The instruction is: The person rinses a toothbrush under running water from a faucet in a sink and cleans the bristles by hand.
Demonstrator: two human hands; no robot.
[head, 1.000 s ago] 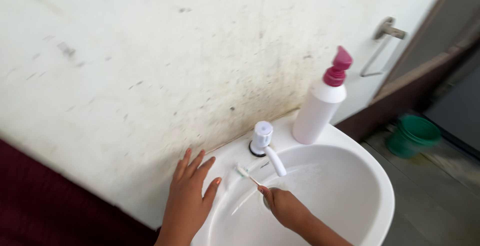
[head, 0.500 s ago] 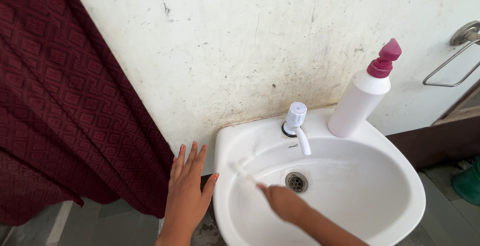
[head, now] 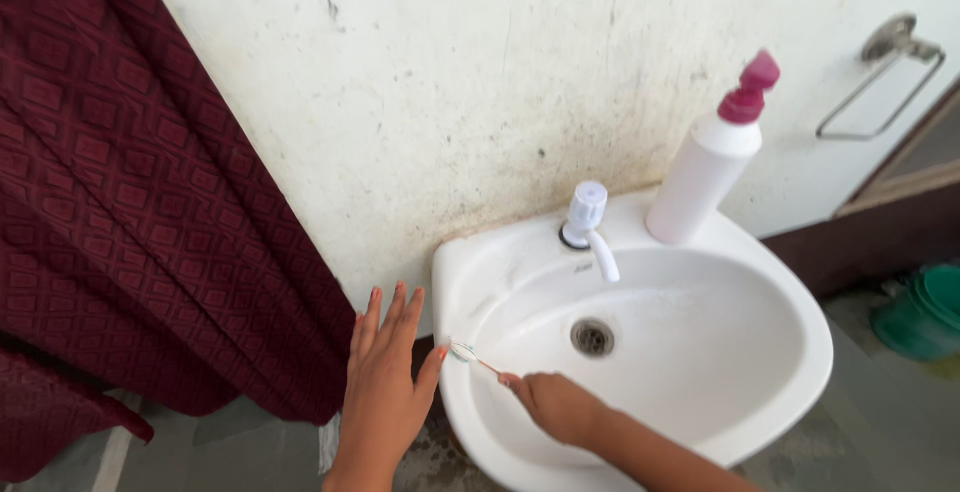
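A: Item, right hand (head: 555, 404)?
B: Pinched a toothbrush (head: 472, 356) by the handle end; bristle head lay on the sink (head: 800, 297) rim, just past the fingertips, touching the left thumb.

A: Left hand (head: 385, 382)?
B: Spread flat, empty, fingers up the wall (head: 450, 102), beside the curtain (head: 120, 202).

A: Handling?
B: Judged light, thin, stiff, likely slick when wet; best taken mid-handle.

A: Beyond the hands?
B: Tap (head: 588, 224), drain (head: 592, 336), pump bottle (head: 712, 160).
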